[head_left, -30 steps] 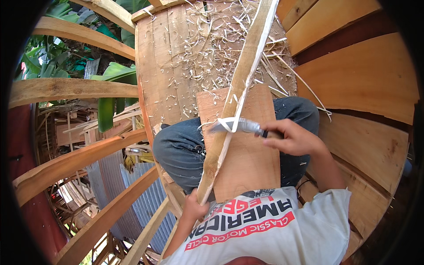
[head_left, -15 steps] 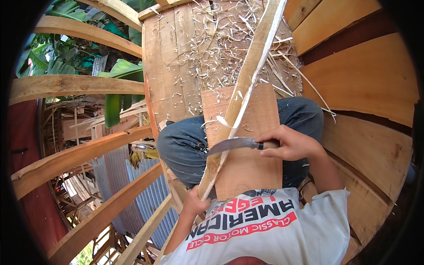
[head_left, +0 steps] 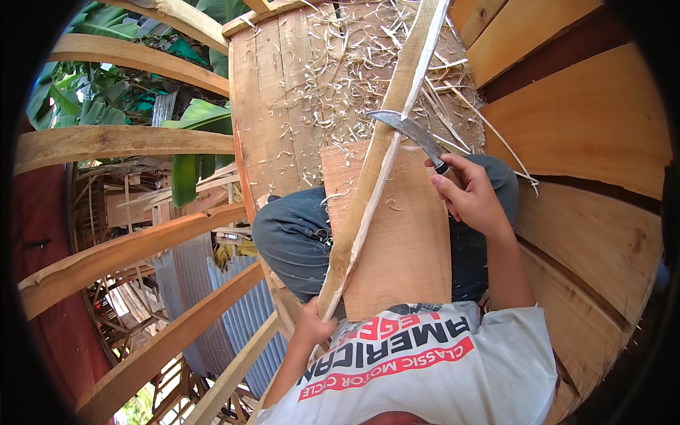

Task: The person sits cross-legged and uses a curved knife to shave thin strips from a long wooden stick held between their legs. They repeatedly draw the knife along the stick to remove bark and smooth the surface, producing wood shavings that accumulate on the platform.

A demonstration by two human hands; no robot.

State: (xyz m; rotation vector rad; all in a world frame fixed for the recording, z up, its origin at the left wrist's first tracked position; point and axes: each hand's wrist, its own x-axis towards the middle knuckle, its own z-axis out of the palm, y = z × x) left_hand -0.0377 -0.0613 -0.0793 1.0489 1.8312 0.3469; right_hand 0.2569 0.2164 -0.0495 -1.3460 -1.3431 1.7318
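Observation:
My left hand (head_left: 314, 322) is closed around the near end of a long wooden strip (head_left: 363, 195), close to my shirt. The strip slants up and away to the right, and its right edge shows a pale, freshly cut face. In my right hand (head_left: 467, 190) is the handle of a knife with a curved blade (head_left: 411, 129). That blade lies across the strip, beyond my knees. Under the strip, a flat wooden board (head_left: 404, 234) rests on my lap between my bent legs.
Thin curled shavings (head_left: 354, 85) litter the plank floor (head_left: 265, 92) ahead. Slanted wall boards (head_left: 584, 134) rise close on my right. To the left, spaced wooden rails (head_left: 127, 142) stand before banana leaves (head_left: 191, 152) and corrugated metal sheets (head_left: 244, 312).
My right hand has carried the knife forward along the strip, away from my body. A curl of shaving by the blade has come off. My left hand stays put.

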